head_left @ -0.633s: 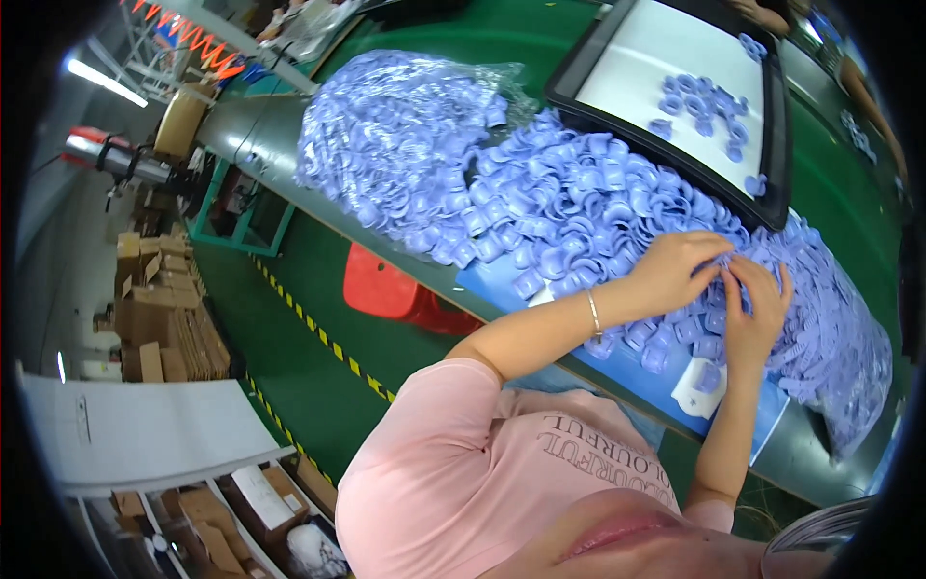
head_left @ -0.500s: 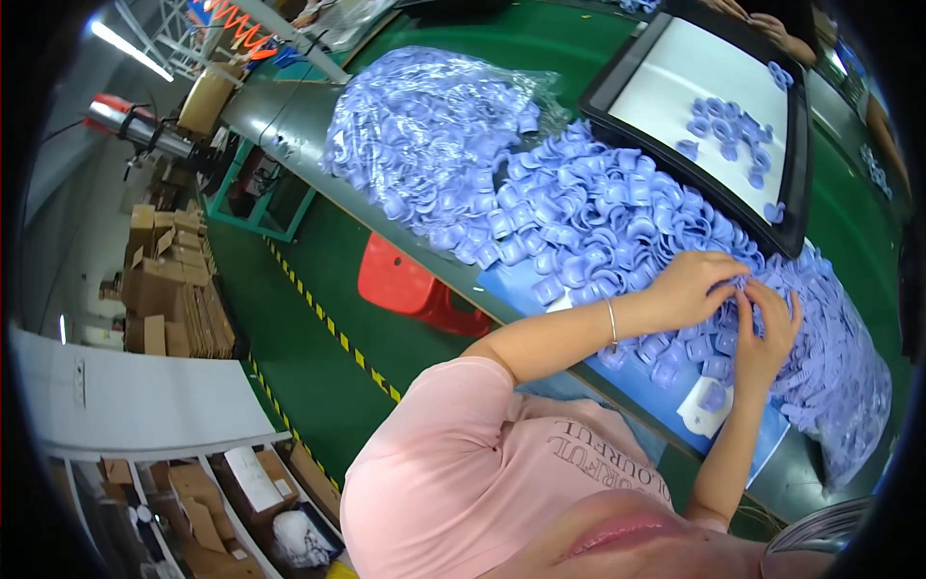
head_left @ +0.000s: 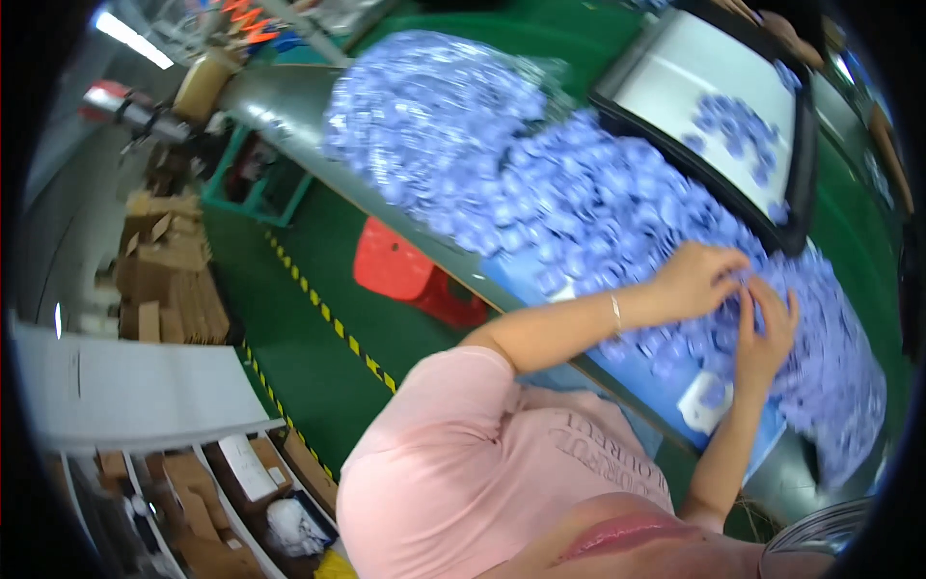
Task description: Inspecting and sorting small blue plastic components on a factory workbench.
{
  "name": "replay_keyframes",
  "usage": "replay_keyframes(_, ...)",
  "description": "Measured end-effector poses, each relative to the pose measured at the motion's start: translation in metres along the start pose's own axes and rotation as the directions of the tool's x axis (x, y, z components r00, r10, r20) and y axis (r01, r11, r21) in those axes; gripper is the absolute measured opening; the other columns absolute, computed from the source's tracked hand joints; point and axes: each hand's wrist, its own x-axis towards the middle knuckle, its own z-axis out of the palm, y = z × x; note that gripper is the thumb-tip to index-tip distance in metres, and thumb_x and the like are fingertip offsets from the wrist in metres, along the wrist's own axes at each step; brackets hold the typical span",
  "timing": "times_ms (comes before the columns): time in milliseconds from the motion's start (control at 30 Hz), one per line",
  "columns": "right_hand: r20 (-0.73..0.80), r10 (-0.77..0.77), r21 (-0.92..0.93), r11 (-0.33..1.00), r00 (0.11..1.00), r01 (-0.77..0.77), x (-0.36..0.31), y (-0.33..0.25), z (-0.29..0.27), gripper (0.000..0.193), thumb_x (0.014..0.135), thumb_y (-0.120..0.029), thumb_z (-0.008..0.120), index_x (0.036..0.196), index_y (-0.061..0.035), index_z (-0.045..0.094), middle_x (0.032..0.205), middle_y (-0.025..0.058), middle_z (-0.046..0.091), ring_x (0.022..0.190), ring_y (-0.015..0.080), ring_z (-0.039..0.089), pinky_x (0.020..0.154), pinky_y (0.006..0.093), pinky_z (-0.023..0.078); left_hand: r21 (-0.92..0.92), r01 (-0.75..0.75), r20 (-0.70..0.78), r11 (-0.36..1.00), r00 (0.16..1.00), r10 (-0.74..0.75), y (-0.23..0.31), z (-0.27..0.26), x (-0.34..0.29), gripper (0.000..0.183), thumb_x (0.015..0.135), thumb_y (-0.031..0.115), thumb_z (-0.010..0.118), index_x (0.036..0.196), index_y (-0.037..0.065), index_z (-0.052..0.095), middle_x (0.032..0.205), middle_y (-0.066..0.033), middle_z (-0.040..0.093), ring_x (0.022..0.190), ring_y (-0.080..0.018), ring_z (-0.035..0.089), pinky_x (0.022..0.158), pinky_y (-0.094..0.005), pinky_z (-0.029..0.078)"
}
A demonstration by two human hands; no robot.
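Observation:
My left hand [head_left: 696,280] and my right hand [head_left: 768,326] meet over a heap of small periwinkle-blue curved plastic pieces [head_left: 608,198]. Fingertips of both hands are pinched together around one small blue plastic piece [head_left: 743,276], mostly covered by the fingers and blurred. The other fingers of my right hand stick up, apart from the pinch. Below the hands, more loose pieces lie on a blue sheet [head_left: 640,372], and a small white block [head_left: 701,402] with a blue piece on it sits beside my right forearm.
A clear plastic bag of blue pieces [head_left: 424,125] stands at the far left of the heap; another bag [head_left: 834,386] lies at the right. Behind is a black-rimmed tray [head_left: 666,68] with several pieces, and another person's hand [head_left: 791,39]. A red stool [head_left: 391,261] stands left of the table.
The whole view has shifted slightly and blurred. Both hands stay together at the same small piece, with only slight finger movement.

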Motion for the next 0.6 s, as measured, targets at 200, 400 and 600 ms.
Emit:
replay_keyframes(200, -0.061, 0.012, 0.043, 0.999, 0.998, -0.01, 0.017, -0.012, 0.01, 0.013, 0.079, -0.008, 0.069, 0.092, -0.0077, 0.069, 0.092, 0.0041, 0.07, 0.087, 0.018, 0.065, 0.1, 0.0419, 0.036, 0.013, 0.021, 0.007, 1.0, 1.0, -0.021, 0.005, -0.017, 0.003, 0.021, 0.078, 0.006, 0.068, 0.099, 0.001, 0.065, 0.093, -0.0123, 0.069, 0.083, -0.0195, 0.069, 0.072, -0.0294, 0.053)
replay_keyframes(400, -0.093, 0.023, 0.024, 1.0, 0.995, -0.021, 0.012, -0.006, 0.004, 0.015, 0.077, -0.012, 0.071, 0.092, -0.0094, 0.07, 0.087, 0.0023, 0.07, 0.08, 0.0147, 0.065, 0.099, 0.0411, 0.036, -0.039, -0.019, -0.002, 0.999, 1.0, 0.019, 0.004, -0.005, 0.004, 0.019, 0.079, 0.007, 0.067, 0.097, 0.003, 0.063, 0.09, -0.0111, 0.068, 0.078, -0.0239, 0.069, 0.068, -0.029, 0.053)
replay_keyframes(600, -0.066, 0.096, 0.153, 0.985, 0.993, -0.086, 0.009, -0.005, -0.002, 0.014, 0.08, -0.01, 0.068, 0.094, -0.0088, 0.07, 0.086, 0.0036, 0.07, 0.078, 0.0152, 0.065, 0.101, 0.0421, 0.035, -0.155, 0.036, 0.019, 0.987, 0.999, -0.033, 0.011, -0.006, 0.002, 0.021, 0.08, 0.005, 0.067, 0.099, -0.001, 0.061, 0.092, -0.0106, 0.069, 0.082, -0.0216, 0.069, 0.071, -0.0285, 0.054)
